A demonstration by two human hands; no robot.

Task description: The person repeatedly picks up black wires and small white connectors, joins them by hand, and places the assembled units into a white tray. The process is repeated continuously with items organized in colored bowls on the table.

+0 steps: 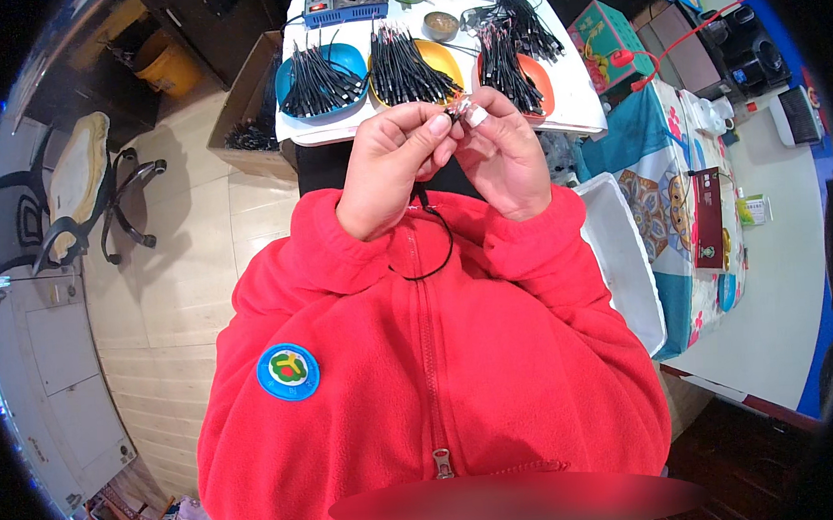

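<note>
Both my hands are raised together in front of my chest, at the near edge of the white table (573, 114). Between the fingertips of my left hand (395, 147) is a thin black cable (450, 244), whose lower part hangs in a loop against the red jacket. My right hand (505, 154), a white wrap on its thumb, pinches the same cable's end, where small pale and reddish wires show. Exact finger contact is partly hidden. Just beyond lie bundles of black cables in a blue plate (355, 54), a yellow plate (454, 65) and an orange plate (541, 92).
Behind the plates stand a blue bench device (345, 5) and a small metal bowl (442, 26). More black cables (527, 23) lie back right. A cardboard box (256, 160) flanks the table on the left; a white tub (621, 260) stands right. An office chair (79, 186) is farther left.
</note>
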